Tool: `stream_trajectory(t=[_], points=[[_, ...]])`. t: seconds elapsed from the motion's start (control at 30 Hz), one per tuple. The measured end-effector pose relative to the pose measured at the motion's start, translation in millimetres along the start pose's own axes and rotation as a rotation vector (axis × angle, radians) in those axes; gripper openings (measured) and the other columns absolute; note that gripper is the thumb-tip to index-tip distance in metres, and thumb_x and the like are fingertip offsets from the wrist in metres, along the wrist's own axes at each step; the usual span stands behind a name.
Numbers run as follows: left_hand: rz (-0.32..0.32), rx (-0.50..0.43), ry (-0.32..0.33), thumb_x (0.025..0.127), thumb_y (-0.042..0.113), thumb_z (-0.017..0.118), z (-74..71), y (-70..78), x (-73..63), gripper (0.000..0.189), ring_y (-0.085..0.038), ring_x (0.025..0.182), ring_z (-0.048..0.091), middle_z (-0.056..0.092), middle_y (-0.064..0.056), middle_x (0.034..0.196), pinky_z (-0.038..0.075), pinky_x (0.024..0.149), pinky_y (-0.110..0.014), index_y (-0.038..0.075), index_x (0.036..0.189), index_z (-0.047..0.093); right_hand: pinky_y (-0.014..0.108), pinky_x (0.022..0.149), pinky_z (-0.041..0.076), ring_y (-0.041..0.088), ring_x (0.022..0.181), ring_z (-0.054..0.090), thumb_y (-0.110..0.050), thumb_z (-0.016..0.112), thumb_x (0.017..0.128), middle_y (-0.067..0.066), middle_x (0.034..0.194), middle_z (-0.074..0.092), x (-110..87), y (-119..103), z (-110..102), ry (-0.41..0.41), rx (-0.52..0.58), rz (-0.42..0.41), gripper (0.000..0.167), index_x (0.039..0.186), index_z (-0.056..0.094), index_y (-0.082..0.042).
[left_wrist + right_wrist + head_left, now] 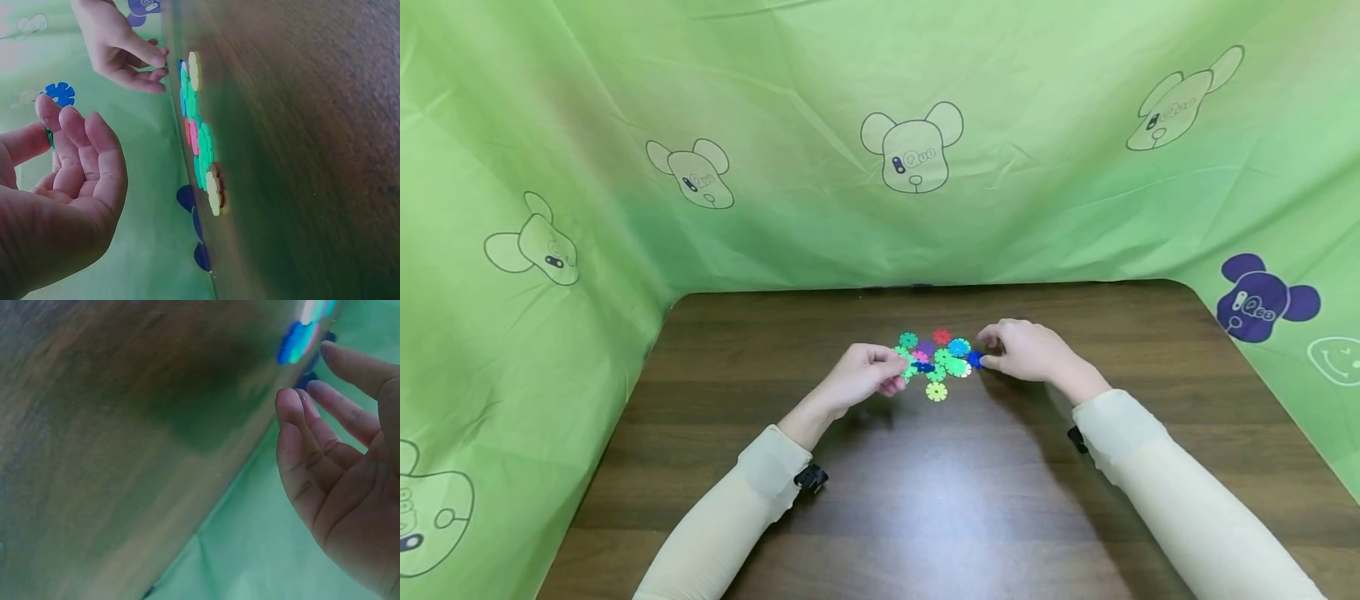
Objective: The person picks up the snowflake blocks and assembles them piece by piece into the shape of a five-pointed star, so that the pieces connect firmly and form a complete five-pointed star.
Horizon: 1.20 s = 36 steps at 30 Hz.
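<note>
The head view shows a pile of small round pieces lying toward the far edge of the surface, about midway between its left and right edges. The left hand is at the pile's left side. Its fingers pinch a green piece by the thumb. The right hand is at the other end, close to a dark blue piece. Its fingers are a bit apart and seem to hold nothing.

The work looks like it is near its start. One green piece is up in the left fingers, with a blue piece just past their tips — I can't tell if the two are joined. Most of the others lie flat in the pile, so it seems a lot is left.

The left wrist view shows the green piece, which is hard to pick out from above. It also shows a brown piece and two yellow ones, but the head view shows just one yellow piece. The right wrist view shows a gap between the thumb and the pile — from above, they seem to meet.
</note>
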<state>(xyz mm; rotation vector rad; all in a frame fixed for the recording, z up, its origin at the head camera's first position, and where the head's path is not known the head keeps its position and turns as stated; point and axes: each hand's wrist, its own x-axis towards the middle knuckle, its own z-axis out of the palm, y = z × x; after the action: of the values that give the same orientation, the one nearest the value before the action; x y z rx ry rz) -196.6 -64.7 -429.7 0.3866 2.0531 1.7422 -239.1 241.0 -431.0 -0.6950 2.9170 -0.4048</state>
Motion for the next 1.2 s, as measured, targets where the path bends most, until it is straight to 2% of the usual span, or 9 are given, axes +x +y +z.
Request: stream_trajectory(t=[0.17, 0.37, 0.57, 0.63, 0.73, 0.83, 0.97, 1.07, 1.2], points=[[-0.003, -0.005, 0.002, 0.105, 0.018, 0.063, -1.2, -1.0, -0.7, 0.033, -0.046, 0.093, 0.065, 0.07, -0.004, 0.079, 0.06, 0.077, -0.031, -0.015, 0.107, 0.067, 0.047, 0.078, 0.051, 0.021, 0.089, 0.06, -0.033, 0.08, 0.092, 0.002, 0.099, 0.064, 4.5, 5, 10, -0.041, -0.005, 0.005, 0.038, 0.122, 0.075, -0.012], [-0.004, -0.018, 0.006, 0.105, 0.017, 0.063, -1.0, -0.2, -0.5, 0.032, -0.046, 0.091, 0.065, 0.07, -0.004, 0.079, 0.06, 0.077, -0.031, -0.015, 0.107, 0.066, 0.049, 0.084, 0.053, 0.024, 0.092, 0.062, -0.026, 0.08, 0.093, 0.006, 0.1, 0.064, 4.8, 9, 15, -0.043, 0.068, 0.003, 0.03, 0.111, 0.07, -0.005], [0.009, -0.034, 0.02, 0.103, 0.016, 0.066, -0.4, -1.2, 0.5, 0.029, -0.017, 0.072, 0.064, 0.069, -0.007, 0.083, 0.06, 0.074, -0.03, -0.012, 0.11, 0.069, 0.04, 0.078, 0.051, 0.019, 0.083, 0.06, -0.016, 0.08, 0.093, 0.003, 0.091, 0.065, -0.9, 11, 17, -0.03, 0.215, 0.02, 0.024, 0.106, 0.063, -0.006], [0.016, -0.035, 0.031, 0.102, 0.015, 0.067, -0.6, -1.6, 0.5, 0.028, -0.012, 0.07, 0.063, 0.07, -0.01, 0.085, 0.06, 0.074, -0.029, -0.011, 0.111, 0.07, 0.039, 0.077, 0.052, 0.017, 0.082, 0.06, -0.015, 0.079, 0.093, 0.001, 0.09, 0.065, -5.1, 10, 18, -0.008, 0.239, 0.015, 0.02, 0.106, 0.067, -0.006], [0.023, -0.037, 0.044, 0.101, 0.013, 0.068, -0.2, -1.8, 0.8, 0.026, -0.014, 0.071, 0.064, 0.072, -0.018, 0.09, 0.061, 0.076, -0.03, -0.011, 0.11, 0.071, 0.037, 0.075, 0.052, 0.015, 0.079, 0.06, -0.017, 0.077, 0.095, -0.003, 0.085, 0.066, -13.4, 6, 18, 0.04, 0.25, 0.011, 0.014, 0.104, 0.073, -0.008], [0.018, -0.044, 0.053, 0.1, 0.012, 0.069, 1.2, -1.1, 1.6, 0.022, -0.027, 0.078, 0.068, 0.074, -0.022, 0.095, 0.062, 0.081, -0.037, -0.009, 0.108, 0.071, 0.036, 0.071, 0.051, 0.015, 0.075, 0.059, -0.019, 0.076, 0.096, -0.005, 0.082, 0.067, -22.6, -2, 16, 0.104, 0.251, 0.009, 0.01, 0.102, 0.077, -0.011], [0.007, -0.059, 0.063, 0.1, 0.011, 0.07, 3.2, 0.1, 2.3, 0.018, -0.039, 0.088, 0.069, 0.076, -0.017, 0.092, 0.062, 0.082, -0.039, -0.005, 0.107, 0.071, 0.034, 0.068, 0.051, 0.011, 0.071, 0.059, -0.023, 0.076, 0.097, -0.006, 0.082, 0.069, -33.8, -17, 13, 0.179, 0.257, -0.009, 0.008, 0.101, 0.078, -0.016], [0.008, -0.066, 0.069, 0.101, 0.013, 0.068, 5.0, 1.0, 2.8, 0.018, -0.029, 0.079, 0.069, 0.075, -0.012, 0.088, 0.061, 0.077, -0.032, -0.005, 0.104, 0.072, 0.032, 0.065, 0.051, 0.008, 0.067, 0.059, -0.025, 0.076, 0.097, -0.007, 0.08, 0.071, -41.7, -31, 9, 0.226, 0.261, -0.04, 0.006, 0.1, 0.077, -0.019], [0.011, -0.069, 0.066, 0.103, 0.015, 0.066, 7.6, 1.9, 3.7, 0.022, -0.017, 0.072, 0.065, 0.073, -0.016, 0.089, 0.061, 0.075, -0.03, -0.006, 0.102, 0.071, 0.029, 0.061, 0.051, 0.006, 0.064, 0.058, -0.024, 0.076, 0.097, -0.011, 0.077, 0.069, -49.8, -51, 5, 0.284, 0.274, -0.095, 0.006, 0.098, 0.076, -0.019]])
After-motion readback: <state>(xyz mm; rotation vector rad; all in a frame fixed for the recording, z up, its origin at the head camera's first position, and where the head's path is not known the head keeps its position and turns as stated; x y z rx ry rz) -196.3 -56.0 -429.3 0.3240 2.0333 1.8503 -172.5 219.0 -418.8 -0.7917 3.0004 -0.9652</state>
